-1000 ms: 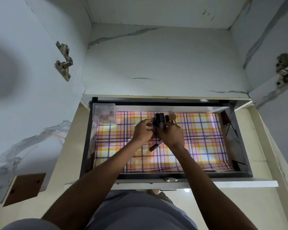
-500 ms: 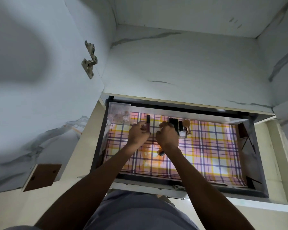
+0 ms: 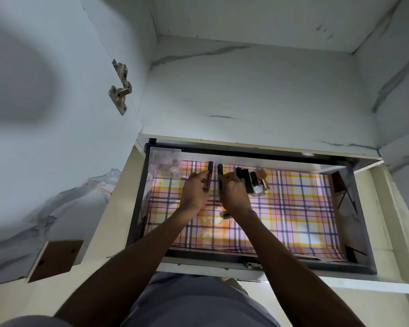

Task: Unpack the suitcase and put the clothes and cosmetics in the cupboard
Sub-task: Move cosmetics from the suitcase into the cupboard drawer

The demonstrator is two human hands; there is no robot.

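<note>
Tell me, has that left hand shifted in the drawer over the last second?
Yes. The left hand, pinching a dark tube, has moved left, toward the clear box in the drawer's back-left corner.

cosmetics (image 3: 250, 182) on plaid-lined drawer (image 3: 305, 208)

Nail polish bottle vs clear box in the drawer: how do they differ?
The nail polish bottle is small, with a dark cap over a pale body; the clear box is wider, see-through, with round pinkish items inside. The bottle stands in a cluster of cosmetics right of the right hand; the box sits alone in the back left corner. Both rest on the checked liner near the drawer's back wall.
</note>
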